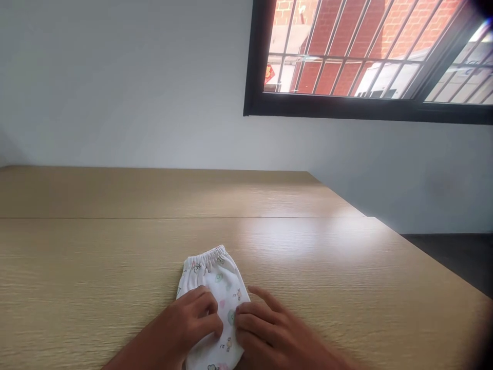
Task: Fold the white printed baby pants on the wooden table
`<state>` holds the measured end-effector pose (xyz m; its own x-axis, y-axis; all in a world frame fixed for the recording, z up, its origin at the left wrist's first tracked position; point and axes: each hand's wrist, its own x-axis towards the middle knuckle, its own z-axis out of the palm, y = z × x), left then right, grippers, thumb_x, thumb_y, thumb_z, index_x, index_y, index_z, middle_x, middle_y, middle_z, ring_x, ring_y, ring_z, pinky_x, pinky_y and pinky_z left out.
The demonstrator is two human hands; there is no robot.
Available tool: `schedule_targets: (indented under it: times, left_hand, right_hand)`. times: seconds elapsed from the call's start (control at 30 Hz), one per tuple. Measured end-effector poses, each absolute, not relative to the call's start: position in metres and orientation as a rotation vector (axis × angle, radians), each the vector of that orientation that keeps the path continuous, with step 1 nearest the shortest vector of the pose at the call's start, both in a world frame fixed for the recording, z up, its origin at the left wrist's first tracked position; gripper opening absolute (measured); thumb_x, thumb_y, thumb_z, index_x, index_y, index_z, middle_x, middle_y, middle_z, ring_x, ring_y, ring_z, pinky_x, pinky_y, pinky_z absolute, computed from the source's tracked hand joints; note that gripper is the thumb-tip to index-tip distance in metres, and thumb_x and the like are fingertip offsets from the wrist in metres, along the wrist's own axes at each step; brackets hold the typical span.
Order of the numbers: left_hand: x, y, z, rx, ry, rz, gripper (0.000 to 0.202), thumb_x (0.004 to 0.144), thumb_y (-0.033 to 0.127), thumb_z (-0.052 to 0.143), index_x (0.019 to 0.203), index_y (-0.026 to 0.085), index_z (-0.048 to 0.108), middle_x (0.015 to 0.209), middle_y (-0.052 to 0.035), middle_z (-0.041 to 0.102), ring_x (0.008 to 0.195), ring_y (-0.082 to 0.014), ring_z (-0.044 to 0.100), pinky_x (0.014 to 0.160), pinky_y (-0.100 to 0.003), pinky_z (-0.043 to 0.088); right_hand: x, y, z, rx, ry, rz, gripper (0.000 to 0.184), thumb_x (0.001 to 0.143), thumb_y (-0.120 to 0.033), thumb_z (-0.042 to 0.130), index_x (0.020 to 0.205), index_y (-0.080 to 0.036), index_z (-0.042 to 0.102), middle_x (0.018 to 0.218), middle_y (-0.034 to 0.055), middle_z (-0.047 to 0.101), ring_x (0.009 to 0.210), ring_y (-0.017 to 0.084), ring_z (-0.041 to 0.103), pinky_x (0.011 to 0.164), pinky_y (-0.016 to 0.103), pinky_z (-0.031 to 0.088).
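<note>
A small white cloth garment (221, 298) with a gathered elastic edge at its far end lies on the table in front of me. Small green, pink and brown figures are printed on it. My left hand (194, 316) rests on its left side, fingers curled down against the fabric. At the right edge, my right hand (271, 326) has its fingers bent over the cloth while one finger stretches away above the others. The right thumb is hidden. The garment's near end runs out at the bottom of the view.
The wooden table (96, 267) spreads around the garment, with a seam (115, 218) across it. Its right edge slants away toward a dark floor (454, 257). Behind stands a pale wall (134, 92) with a dark-framed, barred window (346, 105) at upper right.
</note>
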<state>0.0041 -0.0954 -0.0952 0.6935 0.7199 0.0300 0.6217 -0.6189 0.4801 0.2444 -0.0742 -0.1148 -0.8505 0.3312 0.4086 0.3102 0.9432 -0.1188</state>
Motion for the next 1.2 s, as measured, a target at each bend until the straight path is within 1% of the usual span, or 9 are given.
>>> schedule_targets:
  times: [0.13, 0.27, 0.37, 0.47, 0.6, 0.67, 0.73, 1.0, 1.2]
  left_hand:
    - [0.008, -0.092, -0.106, 2.502, 0.954, 0.335, 0.021, 0.079, 0.016, 0.071, 0.086, 0.020, 0.052, 0.098, -0.0068, 0.057, 0.093, -0.0233, 0.054, 0.084, -0.034, 0.048]
    - [0.012, -0.097, -0.096, 2.375, 0.891, 0.550, 0.010, 0.086, 0.017, 0.060, 0.088, 0.020, 0.051, 0.099, -0.0071, 0.059, 0.090, -0.0208, 0.056, 0.081, -0.030, 0.048]
    - [0.010, -0.102, -0.090, 2.217, 0.914, 0.654, 0.006, 0.086, 0.018, 0.058, 0.092, 0.020, 0.056, 0.097, -0.0059, 0.061, 0.087, -0.0197, 0.058, 0.080, -0.028, 0.048]
    - [0.003, -0.105, -0.099, 2.023, 1.044, 0.761, 0.007, 0.088, 0.027, 0.058, 0.090, 0.021, 0.062, 0.082, -0.0021, 0.061, 0.073, -0.0179, 0.056, 0.069, -0.026, 0.047]
    - [-0.002, -0.104, -0.120, 1.554, 1.295, 0.981, 0.029, 0.092, 0.042, 0.058, 0.113, 0.023, 0.063, 0.103, -0.0043, 0.064, 0.092, -0.0221, 0.060, 0.079, -0.028, 0.051]
    - [-0.002, -0.100, -0.121, 1.374, 1.253, 1.001, 0.036, 0.090, 0.046, 0.062, 0.118, 0.023, 0.061, 0.111, -0.0047, 0.063, 0.100, -0.0235, 0.059, 0.084, -0.029, 0.051]
    - [-0.001, -0.096, -0.116, 1.311, 1.144, 0.955, 0.032, 0.090, 0.044, 0.065, 0.110, 0.020, 0.062, 0.099, -0.0030, 0.064, 0.092, -0.0204, 0.059, 0.080, -0.027, 0.050]
    - [0.001, -0.088, -0.108, 1.221, 1.039, 0.931, 0.030, 0.088, 0.039, 0.070, 0.104, 0.018, 0.056, 0.081, 0.0015, 0.061, 0.071, -0.0118, 0.056, 0.059, -0.018, 0.046]
    - [-0.007, -0.088, -0.110, 1.196, 1.164, 0.878, 0.042, 0.082, 0.034, 0.076, 0.110, 0.022, 0.048, 0.089, -0.0008, 0.065, 0.073, -0.0169, 0.062, 0.058, -0.024, 0.054]
  right_hand:
    - [0.246, -0.074, -0.100, -0.542, -2.602, 0.337, 0.015, 0.101, -0.017, 0.046, 0.092, -0.018, 0.059, 0.089, 0.0036, 0.068, 0.089, 0.017, 0.062, 0.109, 0.041, 0.041]
    - [0.254, -0.076, -0.095, -0.660, -2.398, 0.613, 0.010, 0.099, -0.018, 0.049, 0.102, -0.020, 0.058, 0.096, 0.0052, 0.066, 0.093, 0.017, 0.062, 0.092, 0.031, 0.051]
    - [0.258, -0.077, -0.102, -0.808, -2.204, 0.731, 0.010, 0.098, -0.020, 0.049, 0.102, -0.022, 0.059, 0.089, 0.0028, 0.065, 0.084, 0.016, 0.062, 0.077, 0.026, 0.051]
    - [0.258, -0.074, -0.106, -0.873, -2.005, 0.867, 0.013, 0.099, -0.031, 0.050, 0.100, -0.022, 0.059, 0.078, 0.0010, 0.059, 0.068, 0.014, 0.055, 0.064, 0.024, 0.048]
    - [0.254, -0.066, -0.102, -0.836, -1.845, 1.297, 0.045, 0.088, -0.038, 0.069, 0.126, -0.021, 0.052, 0.105, 0.0081, 0.063, 0.093, 0.020, 0.062, 0.080, 0.031, 0.054]
    - [0.253, -0.064, -0.101, -0.843, -1.841, 1.399, 0.032, 0.090, -0.035, 0.067, 0.116, -0.019, 0.060, 0.106, 0.0090, 0.065, 0.100, 0.023, 0.063, 0.088, 0.034, 0.053]
    - [0.252, -0.063, -0.102, -0.860, -1.824, 1.440, 0.021, 0.095, -0.035, 0.060, 0.104, -0.018, 0.065, 0.101, 0.0082, 0.067, 0.096, 0.022, 0.063, 0.084, 0.033, 0.053]
    - [0.248, -0.057, -0.107, -1.007, -1.758, 1.504, 0.028, 0.098, -0.040, 0.053, 0.102, -0.016, 0.065, 0.089, 0.0052, 0.064, 0.076, 0.016, 0.057, 0.064, 0.026, 0.045]
    - [0.250, -0.056, -0.109, -1.296, -1.840, 1.308, 0.021, 0.094, -0.032, 0.054, 0.081, -0.016, 0.059, 0.070, -0.0004, 0.054, 0.062, 0.012, 0.050, 0.051, 0.022, 0.035]
